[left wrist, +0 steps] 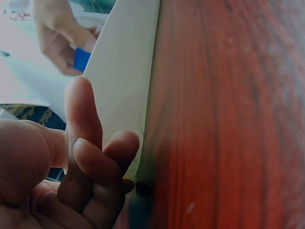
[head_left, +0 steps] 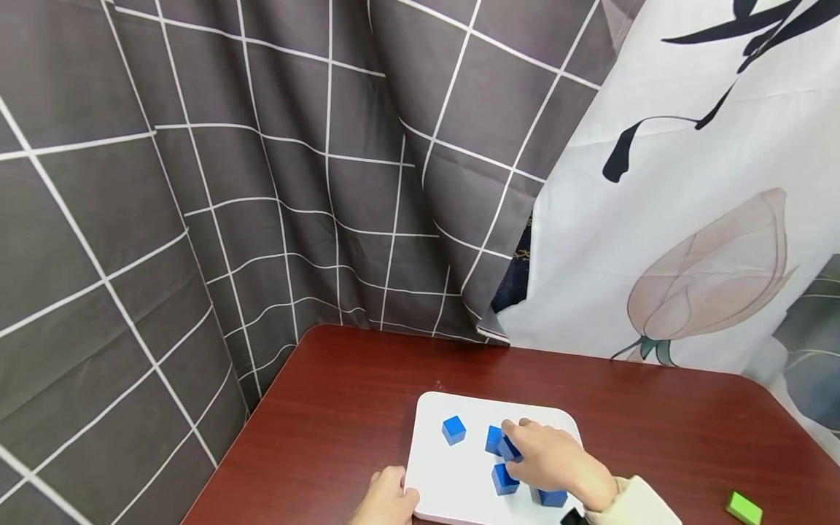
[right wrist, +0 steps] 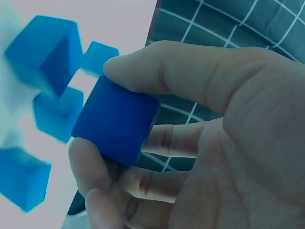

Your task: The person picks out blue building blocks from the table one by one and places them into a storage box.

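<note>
My right hand (head_left: 551, 456) pinches a blue cube (right wrist: 116, 119) between thumb and fingers, over the white board (head_left: 453, 496). In the head view the held cube overlaps another blue cube (head_left: 494, 439). Just below the fingers, a further blue cube (head_left: 504, 481) sits on the board, and one more blue cube (head_left: 553, 499) lies under the wrist, partly covered. Apart from these, a blue cube (head_left: 453, 430) rests near the board's far left corner. My left hand (head_left: 387, 497) grips the board's left edge, its fingers (left wrist: 83, 109) against one face in the left wrist view.
The board lies on a dark red wooden table (head_left: 328, 408). At the right, a green block (head_left: 744, 508) lies on the table. A grey checked curtain (head_left: 295, 182) and a white printed cloth (head_left: 709, 182) hang behind the table.
</note>
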Tool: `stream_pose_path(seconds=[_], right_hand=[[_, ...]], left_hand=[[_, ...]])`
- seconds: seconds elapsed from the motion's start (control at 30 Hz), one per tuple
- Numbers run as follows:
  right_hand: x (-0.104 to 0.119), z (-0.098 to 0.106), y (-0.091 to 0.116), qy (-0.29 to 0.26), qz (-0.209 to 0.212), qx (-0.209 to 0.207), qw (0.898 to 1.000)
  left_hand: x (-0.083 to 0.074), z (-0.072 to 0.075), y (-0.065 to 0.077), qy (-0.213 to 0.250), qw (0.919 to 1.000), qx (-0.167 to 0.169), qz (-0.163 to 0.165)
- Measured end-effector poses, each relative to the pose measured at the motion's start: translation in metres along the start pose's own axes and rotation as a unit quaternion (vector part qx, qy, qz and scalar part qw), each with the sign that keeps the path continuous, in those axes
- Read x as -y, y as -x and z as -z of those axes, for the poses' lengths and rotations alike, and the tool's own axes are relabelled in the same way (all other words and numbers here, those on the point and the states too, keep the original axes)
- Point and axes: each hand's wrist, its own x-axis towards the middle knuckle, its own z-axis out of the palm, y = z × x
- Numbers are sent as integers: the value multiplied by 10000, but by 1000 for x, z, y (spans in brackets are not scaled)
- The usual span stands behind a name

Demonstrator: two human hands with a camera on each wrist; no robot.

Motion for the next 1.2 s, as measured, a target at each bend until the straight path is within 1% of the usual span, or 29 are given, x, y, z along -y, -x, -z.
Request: stream_pose_path(seconds=[0.1,0.23,0.33,0.47,0.53,0.67,0.8,0.87,0.97,1.1,1.2], right_hand=[[10,-2,-5,176,209,-105,9996],[24,-8,-10,392,500,-163,9978],[33,-15,-12,542,682,-54,9962],[41,-24,-12,758,805,167,9937],[43,-28,-12,849,787,241,9930],[44,-31,-12,1040,747,228,9915],[44,-35,-12,1279,776,66,9887],[44,-37,-12,1352,754,56,9879],[45,-39,-12,1398,701,82,9877],[46,-40,-14,1390,594,184,9883],[47,-39,-13,1264,395,288,9908]], left_hand=[[-1,-1,-1,75,9999,60,116],[-1,-2,-2,88,9998,72,168],[0,-2,-2,84,9999,71,117],[0,-3,-2,7,10000,71,-12],[0,-3,-2,-31,10000,73,-51],[-1,-2,-2,-27,9999,82,-58],[-2,-1,-2,49,9999,104,48],[-2,-1,-2,54,9999,114,108],[-2,0,-2,9,9999,84,96],[-1,0,0,-111,9999,1,-26],[1,1,1,-158,9998,-30,-98]])
